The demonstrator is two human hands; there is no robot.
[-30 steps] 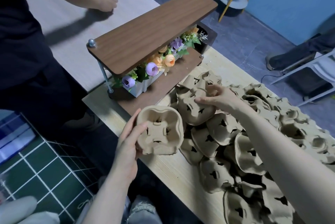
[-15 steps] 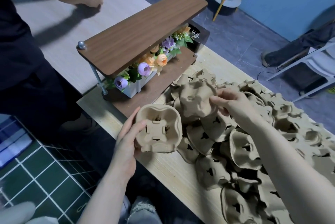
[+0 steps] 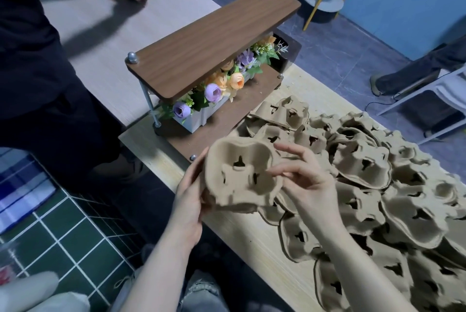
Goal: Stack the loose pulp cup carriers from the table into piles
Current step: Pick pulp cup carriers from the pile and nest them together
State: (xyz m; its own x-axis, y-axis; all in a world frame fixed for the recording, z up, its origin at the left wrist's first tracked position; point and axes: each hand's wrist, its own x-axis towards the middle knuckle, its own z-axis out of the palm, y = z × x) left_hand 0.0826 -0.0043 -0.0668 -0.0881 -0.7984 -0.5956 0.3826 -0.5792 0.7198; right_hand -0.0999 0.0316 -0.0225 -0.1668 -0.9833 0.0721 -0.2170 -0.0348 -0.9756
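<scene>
Pale wood-grain surface, near edge bare. A heap of loose brown moulded-pulp cup carriers covers its right side, overlapping. At the far end stands a dark walnut two-tier shelf; a white planter of purple and orange flowers sits on its lower board.

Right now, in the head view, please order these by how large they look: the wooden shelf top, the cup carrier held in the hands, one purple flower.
1. Wooden shelf top, the largest.
2. Held cup carrier, smaller; it is nearer to the camera, so its true size against the shelf is unsure.
3. Purple flower, clearly the smallest.
</scene>
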